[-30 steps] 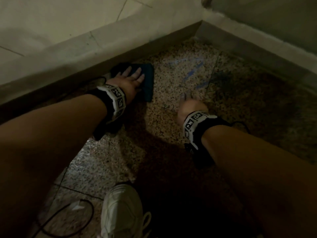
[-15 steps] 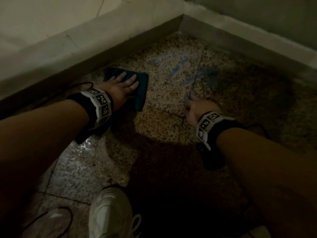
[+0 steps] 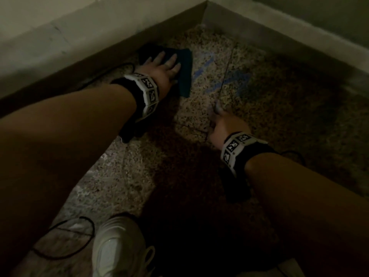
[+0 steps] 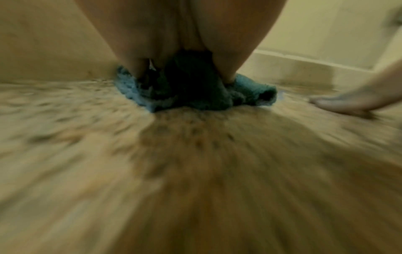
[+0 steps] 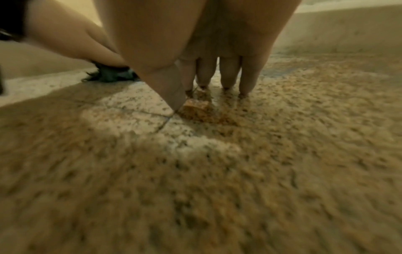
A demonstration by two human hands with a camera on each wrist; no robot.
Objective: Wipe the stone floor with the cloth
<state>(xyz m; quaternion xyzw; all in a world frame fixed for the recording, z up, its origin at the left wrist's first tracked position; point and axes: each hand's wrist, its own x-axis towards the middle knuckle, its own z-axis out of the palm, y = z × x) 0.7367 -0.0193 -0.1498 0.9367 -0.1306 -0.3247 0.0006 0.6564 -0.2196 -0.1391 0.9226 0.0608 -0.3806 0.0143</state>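
A dark teal cloth [image 3: 184, 68] lies on the speckled stone floor [image 3: 279, 108] close to the left wall's skirting. My left hand [image 3: 163, 66] presses flat on the cloth [image 4: 250, 92] with fingers spread and straight. Blue smears [image 3: 205, 68] mark the floor just right of the cloth. My right hand [image 3: 221, 118] rests on the floor further right and nearer me, its straight fingertips [image 5: 226, 82] touching the stone and holding nothing. In the right wrist view the cloth [image 5: 113, 73] shows at the left under the other hand.
Two skirting boards meet in a corner [image 3: 205, 9] ahead. A white shoe [image 3: 117, 246] stands near the bottom edge, with a black cable [image 3: 65, 236] looping beside it. A tile joint [image 3: 227, 66] runs past the blue smears.
The left hand has slid the cloth a little farther along the wall toward the corner. The right hand has shifted slightly right on the floor, and the head view has tilted.
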